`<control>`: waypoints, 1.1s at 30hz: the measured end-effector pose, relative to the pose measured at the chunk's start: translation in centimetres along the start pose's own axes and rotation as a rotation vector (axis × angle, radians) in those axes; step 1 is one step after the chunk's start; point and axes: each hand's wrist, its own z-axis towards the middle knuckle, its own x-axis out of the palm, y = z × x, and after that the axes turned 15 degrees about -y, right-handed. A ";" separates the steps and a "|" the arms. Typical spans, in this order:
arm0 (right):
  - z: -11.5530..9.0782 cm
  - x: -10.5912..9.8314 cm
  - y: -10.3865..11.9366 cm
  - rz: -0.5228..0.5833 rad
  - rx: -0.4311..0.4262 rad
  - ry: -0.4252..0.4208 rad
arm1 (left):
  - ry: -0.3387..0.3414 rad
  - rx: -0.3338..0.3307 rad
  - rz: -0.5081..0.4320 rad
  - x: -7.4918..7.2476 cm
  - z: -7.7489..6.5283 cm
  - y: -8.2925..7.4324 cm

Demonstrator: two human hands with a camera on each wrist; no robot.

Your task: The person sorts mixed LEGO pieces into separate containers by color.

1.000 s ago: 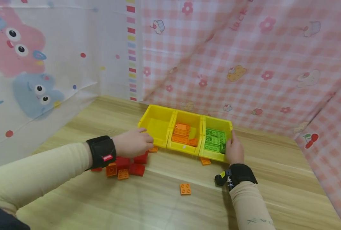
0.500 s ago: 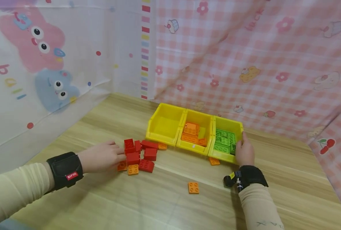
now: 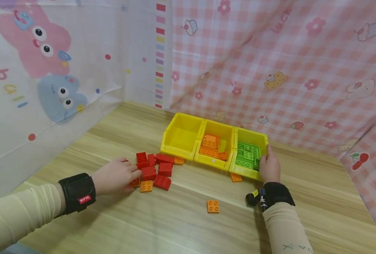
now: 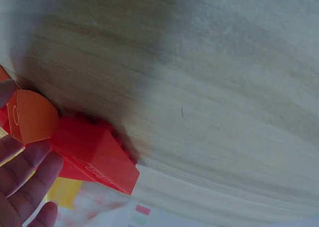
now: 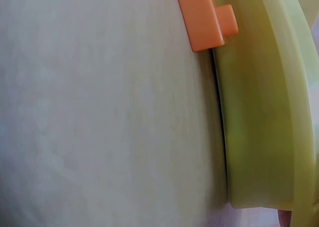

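Observation:
Three joined yellow bins [image 3: 176,152] stand on the wooden table. My right hand [image 3: 270,169] grips the outer side wall of the rightmost bin; only a fingertip shows in the right wrist view. Green bricks [image 3: 247,154] fill that bin, and orange bricks [image 3: 208,151] lie in the middle one. At the left, my left hand [image 3: 116,176] is at the edge of a pile of red bricks [image 3: 148,173]. In the left wrist view its thumb and fingers pinch a rounded orange brick [image 4: 37,117], close beside a red brick [image 4: 94,152].
A flat orange brick [image 3: 212,206] lies alone in front of the bins. Another orange brick [image 3: 236,177] sits against the bins' front edge. One more orange brick [image 3: 146,186] lies before the red pile. A pink checked cloth [image 3: 289,70] hangs behind the bins.
My left hand moved from in front of the left bin back to the left side of the pile, then slightly right onto the orange brick. My right hand stays on the bin.

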 end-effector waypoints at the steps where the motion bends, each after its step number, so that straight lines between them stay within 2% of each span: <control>1: 0.1 -0.1 0.0 -0.002 0.000 -0.006 | -0.008 0.003 -0.002 0.0 0.1 0.1; 8: 0.7 -0.7 -0.1 -0.004 -0.023 -0.047 | -0.075 0.004 -0.039 -0.5 1.6 0.9; 12: 0.8 -0.8 -0.2 -0.011 -0.040 -0.062 | -0.099 0.043 -0.053 -0.8 3.6 1.1; 14: 0.8 -0.7 -0.2 -0.012 -0.047 -0.061 | -0.101 0.061 -0.072 -1.2 5.1 0.9; 17: 0.7 -0.5 -0.4 -0.016 -0.058 -0.060 | -0.130 0.092 -0.088 -1.8 8.7 0.6; 20: 0.6 -0.2 -0.6 -0.018 -0.072 -0.072 | -0.161 0.128 -0.063 -1.8 13.3 0.3; 22: 0.4 0.0 -0.7 -0.018 -0.076 -0.072 | -0.179 0.142 -0.035 -1.3 16.6 0.0; 25: 0.3 0.2 -0.8 -0.018 -0.068 -0.065 | -0.211 0.139 0.003 0.5 21.4 -0.4; 29: 0.3 0.2 -0.8 -0.006 -0.035 -0.055 | -0.188 0.072 0.043 3.2 26.7 -0.7; 33: 0.4 0.3 -0.7 0.009 -0.017 -0.043 | -0.088 -0.050 0.038 5.3 29.7 -1.0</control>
